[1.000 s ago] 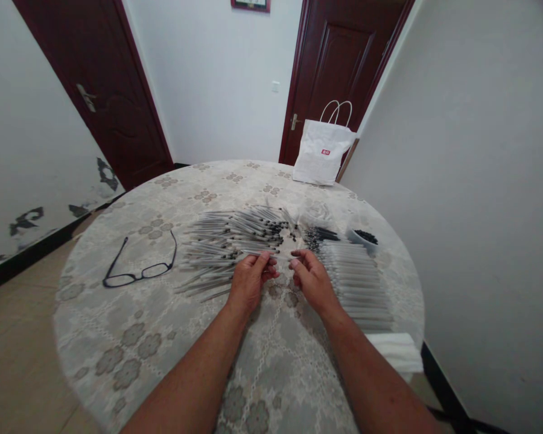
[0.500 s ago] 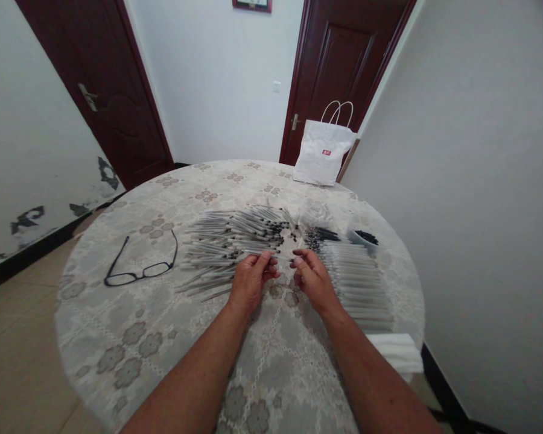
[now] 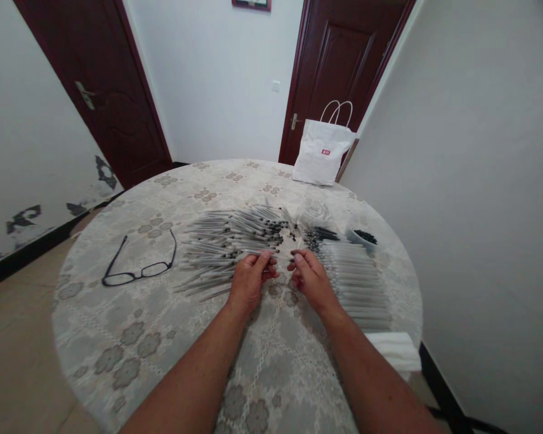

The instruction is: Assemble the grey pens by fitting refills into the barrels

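"Where is the stick [image 3: 256, 252]?"

"In our left grip [image 3: 247, 280] — it looks pinched between thumb and fingers, over the surface [image 3: 181, 349], its long axis running roughly left to right across us."

"And our right grip [image 3: 313, 280]?"

"Just beyond the stick's right end, facing it with a gap between. We have its fingertips drawn narrow — whether anything sits between them, we cannot tell."

"Which is nearer the others?"

"Our left is beside the loose pile [image 3: 208, 244]; our right is just beside the neat row [image 3: 357, 283]."
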`<state>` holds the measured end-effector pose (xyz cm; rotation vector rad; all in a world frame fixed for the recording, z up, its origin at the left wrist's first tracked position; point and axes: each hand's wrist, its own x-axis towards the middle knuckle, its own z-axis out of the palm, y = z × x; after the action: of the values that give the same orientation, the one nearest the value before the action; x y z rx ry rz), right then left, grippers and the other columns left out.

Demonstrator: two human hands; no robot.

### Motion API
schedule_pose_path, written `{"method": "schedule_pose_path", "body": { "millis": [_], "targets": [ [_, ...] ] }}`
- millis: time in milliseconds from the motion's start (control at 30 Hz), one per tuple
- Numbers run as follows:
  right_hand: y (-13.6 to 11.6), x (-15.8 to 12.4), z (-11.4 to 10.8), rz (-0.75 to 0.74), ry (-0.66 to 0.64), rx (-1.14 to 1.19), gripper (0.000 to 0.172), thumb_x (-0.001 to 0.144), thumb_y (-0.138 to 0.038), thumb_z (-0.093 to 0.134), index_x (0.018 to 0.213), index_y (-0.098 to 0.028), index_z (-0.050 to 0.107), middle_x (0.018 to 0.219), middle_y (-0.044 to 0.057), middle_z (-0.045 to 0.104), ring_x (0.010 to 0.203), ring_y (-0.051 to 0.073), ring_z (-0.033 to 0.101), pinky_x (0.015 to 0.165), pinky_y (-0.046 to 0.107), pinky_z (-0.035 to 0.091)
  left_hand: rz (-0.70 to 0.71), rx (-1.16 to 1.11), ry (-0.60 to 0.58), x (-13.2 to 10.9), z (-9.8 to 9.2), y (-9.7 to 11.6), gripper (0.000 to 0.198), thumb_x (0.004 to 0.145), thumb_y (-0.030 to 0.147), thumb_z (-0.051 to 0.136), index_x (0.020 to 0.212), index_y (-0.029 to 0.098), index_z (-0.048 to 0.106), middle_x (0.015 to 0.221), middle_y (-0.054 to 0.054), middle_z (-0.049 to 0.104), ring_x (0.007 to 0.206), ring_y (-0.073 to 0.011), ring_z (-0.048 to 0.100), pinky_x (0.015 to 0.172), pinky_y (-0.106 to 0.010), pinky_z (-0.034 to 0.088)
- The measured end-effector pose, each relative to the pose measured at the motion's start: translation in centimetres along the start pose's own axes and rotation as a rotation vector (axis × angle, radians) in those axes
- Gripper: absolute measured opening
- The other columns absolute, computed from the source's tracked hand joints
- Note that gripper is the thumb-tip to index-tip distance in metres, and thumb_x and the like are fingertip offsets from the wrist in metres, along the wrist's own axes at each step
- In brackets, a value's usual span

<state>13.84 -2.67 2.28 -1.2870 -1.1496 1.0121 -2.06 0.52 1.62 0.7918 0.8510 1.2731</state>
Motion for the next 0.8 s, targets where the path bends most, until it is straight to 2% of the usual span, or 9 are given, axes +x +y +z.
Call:
{"method": "schedule_pose_path", "body": {
  "millis": [67, 167, 300, 400, 533, 667, 800],
  "targets": [
    [0.0, 0.0, 0.0, 0.007, -0.007, -0.054, 0.043, 0.096, -0.060, 0.048, 0.095, -0.019, 0.063, 0.076, 0.001, 0.066, 0.048, 0.010, 0.051, 0.044, 0.022, 0.036, 0.002, 0.008, 0.001, 0.1, -0.1, -0.1, 0.046, 0.075, 0.051, 0.082, 0.096, 0.011, 0.073, 0.083, -0.008, 0.071, 0.067, -0.0143, 0.064, 0.063, -0.032, 0.060],
    [0.1, 0.2, 0.0, -0.011, -0.014, -0.155, 0.043, 0.095, -0.057, 0.051, 0.077, -0.019, 0.061, 0.062, -0.001, 0.061, 0.047, 0.010, 0.050, 0.046, 0.022, 0.036, 0.007, 0.012, 0.009, 0.2, -0.2, -0.2, 0.045, 0.075, 0.050, 0.082, 0.095, 0.011, 0.072, 0.084, -0.008, 0.071, 0.067, -0.0140, 0.064, 0.063, -0.031, 0.060],
    [0.3, 0.4, 0.1, -0.050, 0.015, -0.074, 0.025, 0.087, -0.044, 0.064, 0.091, -0.020, 0.064, 0.071, -0.002, 0.064, 0.054, 0.012, 0.054, 0.049, 0.022, 0.040, 0.016, 0.011, 0.009, 0.5, -0.4, -0.4, 0.044, 0.077, 0.050, 0.080, 0.096, 0.011, 0.071, 0.084, -0.007, 0.070, 0.067, -0.0139, 0.064, 0.063, -0.032, 0.060],
    [0.3, 0.4, 0.2, -0.083, 0.045, -0.009, 0.024, 0.082, -0.037, 0.068, 0.097, -0.020, 0.063, 0.081, -0.001, 0.065, 0.059, 0.012, 0.055, 0.052, 0.023, 0.043, 0.025, -0.009, 0.042, 0.6, -0.4, -0.5, 0.042, 0.077, 0.050, 0.080, 0.091, 0.012, 0.069, 0.083, -0.006, 0.069, 0.066, -0.0133, 0.063, 0.062, -0.031, 0.060],
    [0.2, 0.3, 0.1, -0.106, 0.066, -0.025, 0.020, 0.083, -0.035, 0.065, 0.097, -0.020, 0.061, 0.078, -0.002, 0.063, 0.059, 0.013, 0.056, 0.055, 0.025, 0.045, 0.032, -0.053, 0.065, 0.7, -0.5, -0.5, 0.041, 0.076, 0.051, 0.080, 0.087, 0.013, 0.066, 0.083, -0.005, 0.068, 0.067, -0.0135, 0.064, 0.061, -0.029, 0.059],
    [-1.1, -0.2, -0.5, -0.131, 0.077, -0.188, 0.021, 0.086, -0.036, 0.061, 0.099, -0.020, 0.064, 0.080, 0.000, 0.066, 0.065, 0.016, 0.060, 0.061, 0.027, 0.048, 0.040, -0.062, 0.053, 0.8, -0.5, -0.7, 0.041, 0.079, 0.052, 0.077, 0.089, 0.014, 0.065, 0.082, -0.005, 0.068, 0.072, -0.0157, 0.066, 0.063, -0.030, 0.060],
    [-4.2, -1.3, -2.7, -0.227, 0.033, -0.530, 0.021, 0.088, -0.033, 0.058, 0.100, -0.021, 0.070, 0.089, 0.004, 0.072, 0.079, 0.019, 0.065, 0.074, 0.030, 0.049, 0.037, -0.041, 0.044, 0.7, -0.6, -0.7, 0.043, 0.080, 0.056, 0.074, 0.091, 0.015, 0.065, 0.083, -0.005, 0.069, 0.078, -0.0184, 0.069, 0.063, -0.030, 0.061]
  ]
}}
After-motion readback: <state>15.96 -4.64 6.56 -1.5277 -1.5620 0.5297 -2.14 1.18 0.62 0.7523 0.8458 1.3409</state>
